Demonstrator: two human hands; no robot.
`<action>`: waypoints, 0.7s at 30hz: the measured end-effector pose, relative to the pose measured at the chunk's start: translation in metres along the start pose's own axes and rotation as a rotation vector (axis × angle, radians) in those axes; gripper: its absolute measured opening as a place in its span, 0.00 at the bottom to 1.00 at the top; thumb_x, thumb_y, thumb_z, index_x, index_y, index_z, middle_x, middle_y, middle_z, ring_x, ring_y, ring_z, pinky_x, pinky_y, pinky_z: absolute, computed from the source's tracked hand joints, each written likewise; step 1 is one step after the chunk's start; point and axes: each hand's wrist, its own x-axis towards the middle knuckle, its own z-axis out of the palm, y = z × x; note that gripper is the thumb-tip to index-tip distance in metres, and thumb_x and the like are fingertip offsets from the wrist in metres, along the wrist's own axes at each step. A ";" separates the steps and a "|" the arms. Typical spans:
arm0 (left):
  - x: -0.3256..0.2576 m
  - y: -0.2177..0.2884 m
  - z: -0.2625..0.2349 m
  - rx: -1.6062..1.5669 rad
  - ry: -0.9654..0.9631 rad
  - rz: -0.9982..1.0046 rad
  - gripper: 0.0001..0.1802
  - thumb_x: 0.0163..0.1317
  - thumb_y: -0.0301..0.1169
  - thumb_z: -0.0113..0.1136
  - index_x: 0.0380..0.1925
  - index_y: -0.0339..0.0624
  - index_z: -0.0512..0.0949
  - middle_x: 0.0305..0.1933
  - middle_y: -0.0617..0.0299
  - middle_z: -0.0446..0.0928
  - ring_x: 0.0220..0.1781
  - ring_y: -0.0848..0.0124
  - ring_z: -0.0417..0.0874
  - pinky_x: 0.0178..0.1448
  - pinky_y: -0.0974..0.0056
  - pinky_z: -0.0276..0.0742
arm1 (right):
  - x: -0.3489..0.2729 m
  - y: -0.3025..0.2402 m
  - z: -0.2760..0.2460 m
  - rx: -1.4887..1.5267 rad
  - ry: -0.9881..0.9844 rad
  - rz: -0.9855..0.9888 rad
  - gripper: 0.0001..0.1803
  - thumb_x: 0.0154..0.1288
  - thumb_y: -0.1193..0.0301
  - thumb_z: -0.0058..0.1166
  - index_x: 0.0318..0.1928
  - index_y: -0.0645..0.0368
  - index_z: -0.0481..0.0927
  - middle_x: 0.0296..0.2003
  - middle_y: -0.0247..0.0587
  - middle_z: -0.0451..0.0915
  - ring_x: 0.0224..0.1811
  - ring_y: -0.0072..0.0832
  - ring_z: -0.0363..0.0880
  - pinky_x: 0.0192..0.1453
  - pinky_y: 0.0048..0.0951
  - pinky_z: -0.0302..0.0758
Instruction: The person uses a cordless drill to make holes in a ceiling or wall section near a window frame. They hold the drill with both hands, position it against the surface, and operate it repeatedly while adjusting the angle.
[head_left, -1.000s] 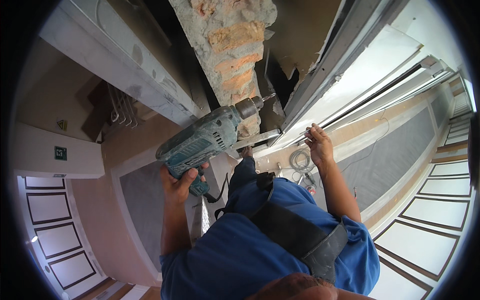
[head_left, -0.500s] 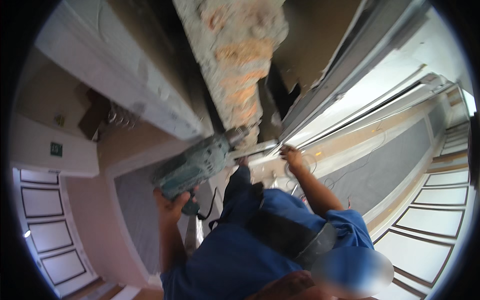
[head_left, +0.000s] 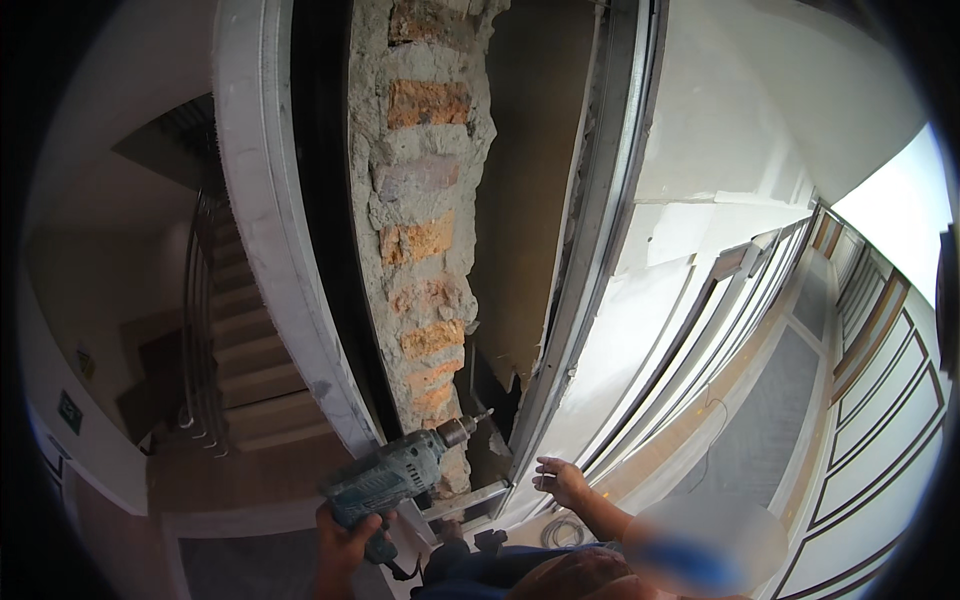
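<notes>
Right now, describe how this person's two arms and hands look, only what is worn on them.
Both hands are bare: the left hand and the right hand wear no gloves, and no rings, watch or wristband can be made out. Both forearms are bare too, with no sleeve reaching the wrists. Lower down, dark blue clothing shows near the lower edge; part of the right arm is blurred, so its sleeve cannot be told.

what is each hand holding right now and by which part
The left hand holds the green power drill by its pistol grip, below the body. The right hand holds nothing; its fingers are spread near the metal frame.
</notes>
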 end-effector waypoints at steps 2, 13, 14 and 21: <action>0.001 0.001 0.006 -0.021 0.026 0.044 0.27 0.63 0.32 0.71 0.56 0.26 0.73 0.42 0.45 0.83 0.39 0.59 0.87 0.29 0.61 0.86 | -0.009 -0.016 0.001 -0.029 -0.018 -0.049 0.22 0.74 0.73 0.48 0.65 0.68 0.71 0.50 0.50 0.75 0.44 0.42 0.80 0.50 0.41 0.81; 0.013 0.021 0.015 -0.192 0.019 0.214 0.32 0.63 0.41 0.72 0.58 0.29 0.72 0.42 0.46 0.82 0.37 0.61 0.87 0.30 0.61 0.86 | -0.069 -0.126 0.040 -0.037 -0.175 -0.338 0.16 0.72 0.78 0.51 0.58 0.69 0.75 0.40 0.43 0.79 0.40 0.38 0.84 0.50 0.39 0.81; 0.016 0.023 0.013 -0.193 0.008 0.230 0.33 0.64 0.42 0.71 0.59 0.30 0.70 0.43 0.45 0.82 0.39 0.59 0.87 0.30 0.60 0.87 | -0.077 -0.141 0.047 -0.030 -0.184 -0.384 0.13 0.71 0.78 0.51 0.53 0.68 0.76 0.39 0.42 0.80 0.38 0.36 0.83 0.48 0.37 0.80; 0.032 0.044 0.018 -0.260 -0.019 0.354 0.36 0.65 0.44 0.70 0.63 0.33 0.67 0.45 0.43 0.82 0.42 0.58 0.87 0.30 0.56 0.88 | -0.160 -0.277 0.100 -0.368 -0.114 -0.992 0.08 0.72 0.71 0.52 0.38 0.62 0.80 0.31 0.34 0.78 0.33 0.22 0.72 0.42 0.26 0.70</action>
